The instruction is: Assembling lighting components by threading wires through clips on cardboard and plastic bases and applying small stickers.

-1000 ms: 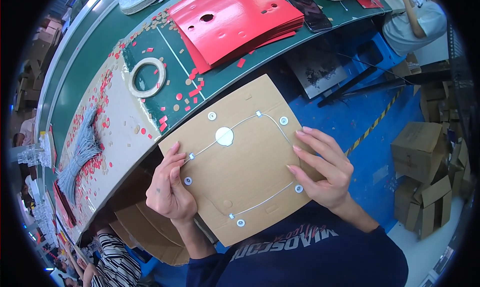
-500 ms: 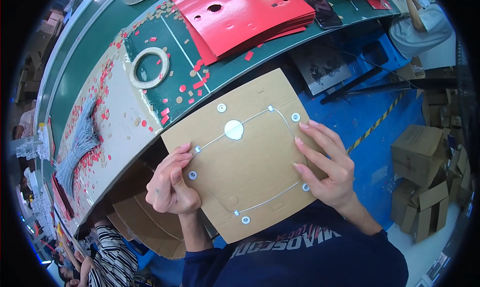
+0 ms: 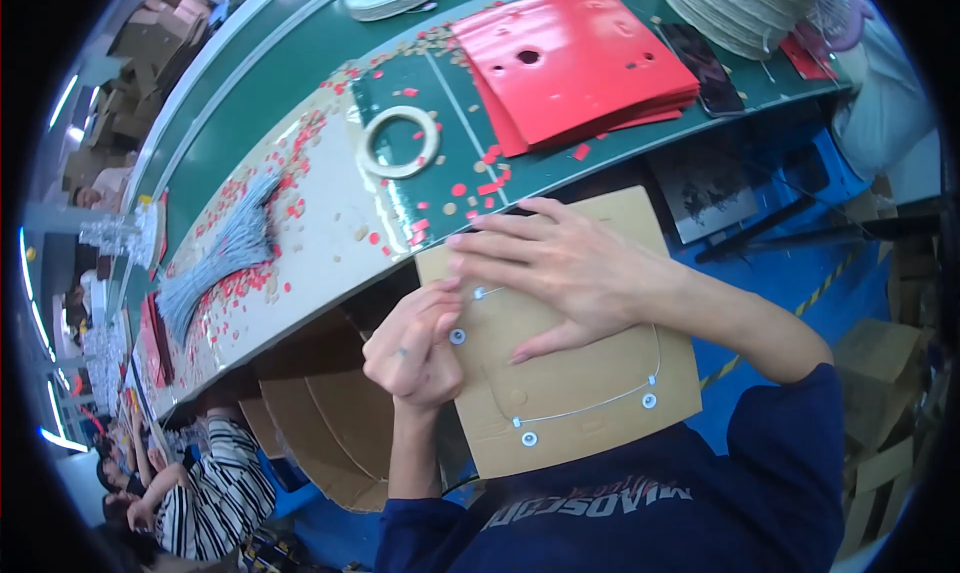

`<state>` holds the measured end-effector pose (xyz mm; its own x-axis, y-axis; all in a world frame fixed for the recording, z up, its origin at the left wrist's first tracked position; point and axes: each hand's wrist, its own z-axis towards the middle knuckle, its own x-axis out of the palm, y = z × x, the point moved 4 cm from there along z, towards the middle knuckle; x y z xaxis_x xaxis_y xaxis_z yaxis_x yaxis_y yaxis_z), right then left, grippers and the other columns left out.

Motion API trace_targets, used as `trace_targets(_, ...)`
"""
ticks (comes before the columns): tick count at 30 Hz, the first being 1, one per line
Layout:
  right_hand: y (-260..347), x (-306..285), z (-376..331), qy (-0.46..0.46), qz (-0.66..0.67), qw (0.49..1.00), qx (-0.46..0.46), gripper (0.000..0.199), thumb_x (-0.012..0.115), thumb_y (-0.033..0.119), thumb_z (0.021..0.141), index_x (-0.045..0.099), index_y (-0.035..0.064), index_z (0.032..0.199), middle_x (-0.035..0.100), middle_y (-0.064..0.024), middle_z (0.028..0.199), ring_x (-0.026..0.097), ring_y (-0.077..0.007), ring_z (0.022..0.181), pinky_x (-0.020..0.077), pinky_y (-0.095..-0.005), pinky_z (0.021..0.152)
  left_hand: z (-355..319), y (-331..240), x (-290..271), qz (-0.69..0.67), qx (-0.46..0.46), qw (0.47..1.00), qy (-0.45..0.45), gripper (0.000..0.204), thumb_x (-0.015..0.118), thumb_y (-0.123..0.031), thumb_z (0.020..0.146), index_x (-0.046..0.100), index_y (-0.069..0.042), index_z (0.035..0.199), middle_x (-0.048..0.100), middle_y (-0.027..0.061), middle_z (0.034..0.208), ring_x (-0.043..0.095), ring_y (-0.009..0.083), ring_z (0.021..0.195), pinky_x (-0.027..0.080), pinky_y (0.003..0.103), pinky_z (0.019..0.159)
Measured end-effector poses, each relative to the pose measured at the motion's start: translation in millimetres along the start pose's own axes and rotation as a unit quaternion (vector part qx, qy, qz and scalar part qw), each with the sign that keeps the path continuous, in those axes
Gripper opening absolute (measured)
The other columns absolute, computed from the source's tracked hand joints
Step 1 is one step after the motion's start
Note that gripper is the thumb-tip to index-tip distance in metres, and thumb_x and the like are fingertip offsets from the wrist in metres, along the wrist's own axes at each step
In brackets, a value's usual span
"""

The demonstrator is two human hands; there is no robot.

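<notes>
A square brown cardboard sheet [image 3: 590,373] lies tilted between my body and the table edge. A thin pale wire [image 3: 585,410] runs across it through small white clips [image 3: 516,422], with round white fasteners [image 3: 529,439] close by. At the sheet's left edge my left hand [image 3: 415,348] is closed in a pinch where the wire leaves the upper left clip [image 3: 479,293]; its fingers partly hide the grip. My right hand [image 3: 560,273] lies flat over the sheet's upper part, fingers stretched leftward, close to the left fingertips. It covers the sheet's round hole.
On the curved green table [image 3: 300,68] are stacked red sheets [image 3: 580,63], a tape roll [image 3: 400,143], a bundle of grey wires [image 3: 225,263], a dark phone [image 3: 704,68] and scattered red and brown scraps. A cardboard box [image 3: 325,413] stands below; people sit at both sides.
My right hand has left the sheet's right edge and swung up and left across its top. The left hand stays pinched at the left edge. The whole view has shifted.
</notes>
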<state>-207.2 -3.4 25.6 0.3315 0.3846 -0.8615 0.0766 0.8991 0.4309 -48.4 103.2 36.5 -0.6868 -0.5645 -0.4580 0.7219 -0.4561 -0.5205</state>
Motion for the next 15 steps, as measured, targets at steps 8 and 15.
trace_targets(8,17.6,-10.6,-16.2,-0.038,-0.086,0.981,0.171,0.094,0.074,0.062,0.081,0.048,0.0041,0.150,0.046,-0.0133,0.156,0.050,-0.0318,0.131,0.0414,-0.0457,0.102,5.9,-47.8,-54.7,0.062,-0.081,0.992,-0.070,0.009,0.062,0.005,0.086,0.070,0.008,0.089,0.072,0.0181,0.084,0.072,0.0376,0.085,0.060,0.044,0.077)
trace_targets(15,54.5,-11.9,-38.7,-0.066,-0.230,0.917,0.319,0.083,0.075,0.054,0.082,0.055,0.0033,0.144,0.050,-0.0153,0.148,0.051,-0.0342,0.124,0.0330,-0.0534,0.104,-28.8,-57.3,-15.9,0.162,-0.218,0.959,0.086,0.047,0.080,0.003,0.071,0.071,0.000,0.117,0.063,0.0129,0.108,0.058,0.0322,0.104,0.050,0.040,0.088)
